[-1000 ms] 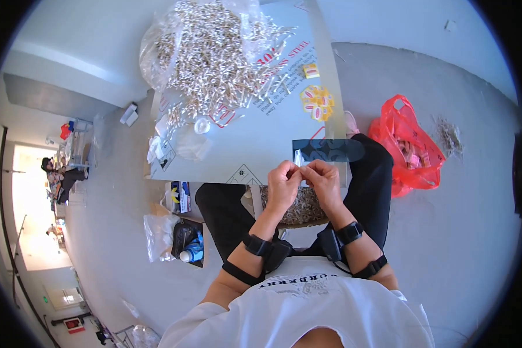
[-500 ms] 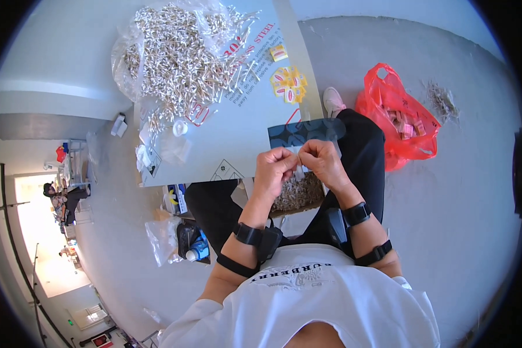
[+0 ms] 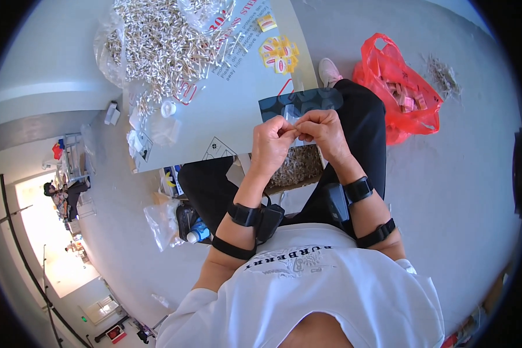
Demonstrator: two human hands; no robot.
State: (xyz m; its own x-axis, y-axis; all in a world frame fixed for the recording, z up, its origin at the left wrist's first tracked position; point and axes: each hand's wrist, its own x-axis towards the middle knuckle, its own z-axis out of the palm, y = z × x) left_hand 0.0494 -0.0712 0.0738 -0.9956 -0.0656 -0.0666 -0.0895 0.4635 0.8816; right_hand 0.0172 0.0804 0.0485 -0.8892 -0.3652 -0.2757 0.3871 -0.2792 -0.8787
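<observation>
Clear plastic bit, maybe a small bag, is btw the 2 hands, by the near edge of the table. L hand has thumb + finger pinched tight on it; R hand does same, tips touching, prob. b/c it's thin & slippy. Fingers hide some, so can't tell its full shape. Dark sheet lies just past the hands, maybe so clear stuff shows up. Box w/ lots of tiny sticks sits btw the legs, prob. to be in easy reach. Big swab heap is far L, maybe to leave work room.
</observation>
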